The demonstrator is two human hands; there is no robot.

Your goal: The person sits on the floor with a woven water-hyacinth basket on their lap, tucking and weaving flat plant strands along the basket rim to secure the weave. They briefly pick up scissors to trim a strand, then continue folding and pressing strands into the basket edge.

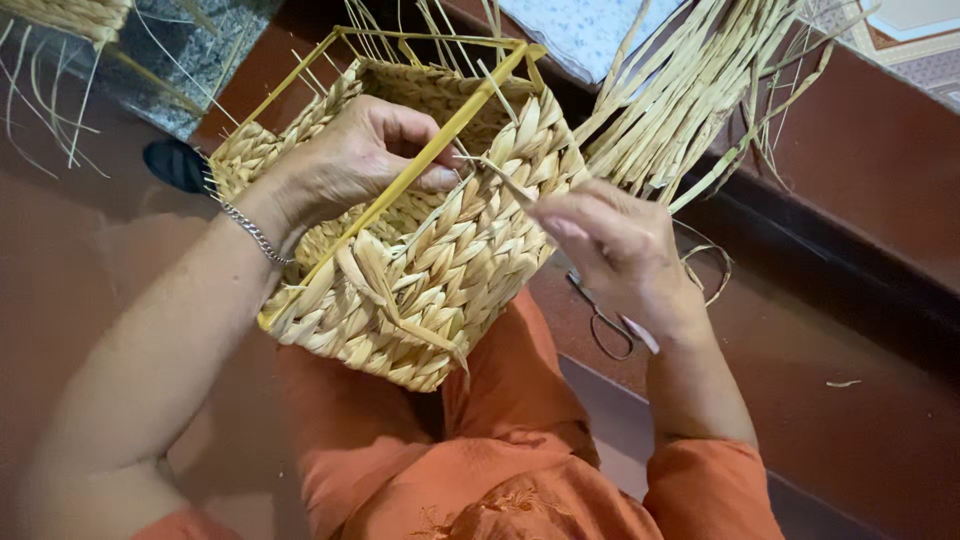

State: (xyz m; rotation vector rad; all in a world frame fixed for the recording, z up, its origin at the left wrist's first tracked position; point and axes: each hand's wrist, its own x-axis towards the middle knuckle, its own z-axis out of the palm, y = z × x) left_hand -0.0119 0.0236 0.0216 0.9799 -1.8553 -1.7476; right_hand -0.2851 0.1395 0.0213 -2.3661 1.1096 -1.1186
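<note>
A square basket woven of pale straw over a yellow wire frame rests tilted on my lap. My left hand reaches inside the basket, its fingers curled round the yellow top rail and the woven wall. My right hand is at the outer wall near the corner, pinching a thin straw strand between thumb and fingertips. A silver chain bracelet sits on my left wrist.
Loose straw strands fan out from the basket's far corner over a dark step. Small scissors lie on the brown floor beneath my right hand. More woven straw lies top left beside a speckled slab. A dark object sits left of the basket.
</note>
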